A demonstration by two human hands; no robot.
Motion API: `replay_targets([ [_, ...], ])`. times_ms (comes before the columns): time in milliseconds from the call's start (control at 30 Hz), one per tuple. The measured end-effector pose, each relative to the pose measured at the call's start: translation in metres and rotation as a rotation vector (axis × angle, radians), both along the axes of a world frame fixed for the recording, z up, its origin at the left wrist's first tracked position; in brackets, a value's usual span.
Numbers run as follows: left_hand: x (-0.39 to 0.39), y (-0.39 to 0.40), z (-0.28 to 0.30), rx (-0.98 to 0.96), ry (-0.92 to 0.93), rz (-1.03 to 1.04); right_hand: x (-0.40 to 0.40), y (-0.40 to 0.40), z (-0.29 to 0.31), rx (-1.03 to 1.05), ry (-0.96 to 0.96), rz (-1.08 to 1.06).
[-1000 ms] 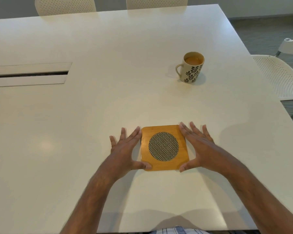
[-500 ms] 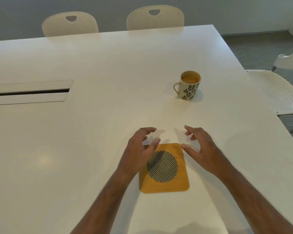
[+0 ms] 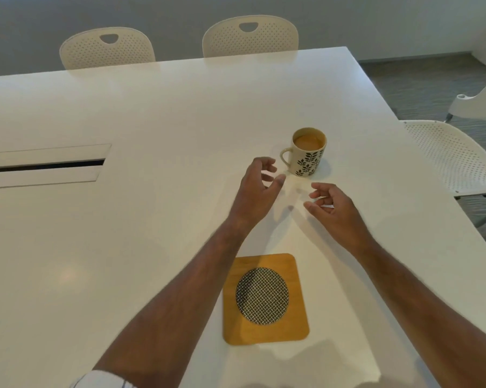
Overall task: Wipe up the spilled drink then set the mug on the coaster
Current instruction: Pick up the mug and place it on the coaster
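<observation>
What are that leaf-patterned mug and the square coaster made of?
The mug looks like glazed ceramic: smooth cream wall with printed dark leaves. The coaster looks like wood or bamboo, a matt honey-brown slab; its round black-and-white woven-pattern centre could be fabric or print.

Both hands (image 3: 295, 200) (fingers loosely curled) hover near the mug (image 3: 307, 152)

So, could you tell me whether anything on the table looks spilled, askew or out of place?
No spill shows on the table. The mug stands upright, nearly full, apart from the coaster, which lies slightly askew. Both hands hover empty near the mug.
</observation>
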State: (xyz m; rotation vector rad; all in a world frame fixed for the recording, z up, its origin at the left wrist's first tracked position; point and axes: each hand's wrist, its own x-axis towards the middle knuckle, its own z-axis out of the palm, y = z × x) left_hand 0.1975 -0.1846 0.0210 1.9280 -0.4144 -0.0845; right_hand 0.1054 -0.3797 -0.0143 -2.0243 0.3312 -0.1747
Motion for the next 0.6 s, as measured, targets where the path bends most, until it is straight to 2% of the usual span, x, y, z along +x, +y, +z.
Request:
replay_targets([
  [267, 0.049, -0.025, 0.006, 0.046, 0.0, 0.003, 0.039, -0.029, 0.007, 0.008, -0.034, -0.075],
  [600, 0.076, -0.049, -0.006, 0.065, 0.058, -0.024, 0.082, -0.053, 0.01, 0.014, -0.039, -0.007],
])
